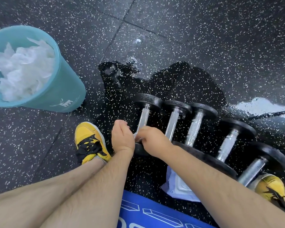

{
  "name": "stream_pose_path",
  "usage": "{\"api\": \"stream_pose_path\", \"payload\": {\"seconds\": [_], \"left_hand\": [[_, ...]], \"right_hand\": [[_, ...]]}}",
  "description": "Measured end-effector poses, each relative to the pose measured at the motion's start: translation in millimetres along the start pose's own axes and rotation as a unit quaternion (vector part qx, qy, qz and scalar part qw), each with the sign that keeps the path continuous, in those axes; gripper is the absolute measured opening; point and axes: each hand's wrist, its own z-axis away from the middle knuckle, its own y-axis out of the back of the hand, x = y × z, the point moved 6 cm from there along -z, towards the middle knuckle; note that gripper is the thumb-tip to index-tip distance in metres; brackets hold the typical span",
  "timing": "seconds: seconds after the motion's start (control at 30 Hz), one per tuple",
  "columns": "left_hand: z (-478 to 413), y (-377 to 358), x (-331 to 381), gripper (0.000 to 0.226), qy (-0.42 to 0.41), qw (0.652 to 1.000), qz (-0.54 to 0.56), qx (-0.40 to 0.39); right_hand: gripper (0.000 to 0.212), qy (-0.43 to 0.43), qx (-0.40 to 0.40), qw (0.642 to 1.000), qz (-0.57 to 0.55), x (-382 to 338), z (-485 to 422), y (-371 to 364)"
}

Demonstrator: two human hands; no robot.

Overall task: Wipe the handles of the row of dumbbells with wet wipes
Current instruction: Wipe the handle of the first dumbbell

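Pinched wet wipe [137,137] in right hand [152,141] at near end of leftmost dumbbell handle [144,118], axis running away from both hands. Held left hand [122,137] curled just beside; couldn't tell its grasp. Likely needed stroke forward along handle.

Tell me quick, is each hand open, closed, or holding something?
Left hand: fingers curled beside the wet wipe; whether it grips anything cannot be told.
Right hand: closed on the wet wipe at the leftmost dumbbell handle.
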Motion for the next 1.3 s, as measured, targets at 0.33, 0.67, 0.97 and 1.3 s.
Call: {"api": "stream_pose_path", "payload": {"seconds": [0.33, 0.67, 0.97, 1.3], "left_hand": [[-2.5, -3.4, -0.4, 0.024, 0.002, 1.0, -0.03, -0.006], [-9.6, -26.7, 15.0, 0.038, -0.015, 0.949, -0.221, -0.224], [-30.9, -64.2, 39.4, 0.023, 0.126, 0.91, -0.035, -0.394], [-17.9, -66.3, 32.6, 0.024, 0.117, 0.947, 0.027, -0.297]], "right_hand": [[0.029, -0.08, 0.181, 0.98, -0.004, 25.8, -18.4, 25.7], [0.022, -0.126, 0.114, 0.965, -0.198, 49.8, 13.9, 16.4], [0.03, -0.159, 0.153, 0.947, -0.233, 64.9, 26.6, 21.1], [0.037, -0.179, 0.189, 0.919, -0.295, 57.6, 25.6, 34.9]]}}
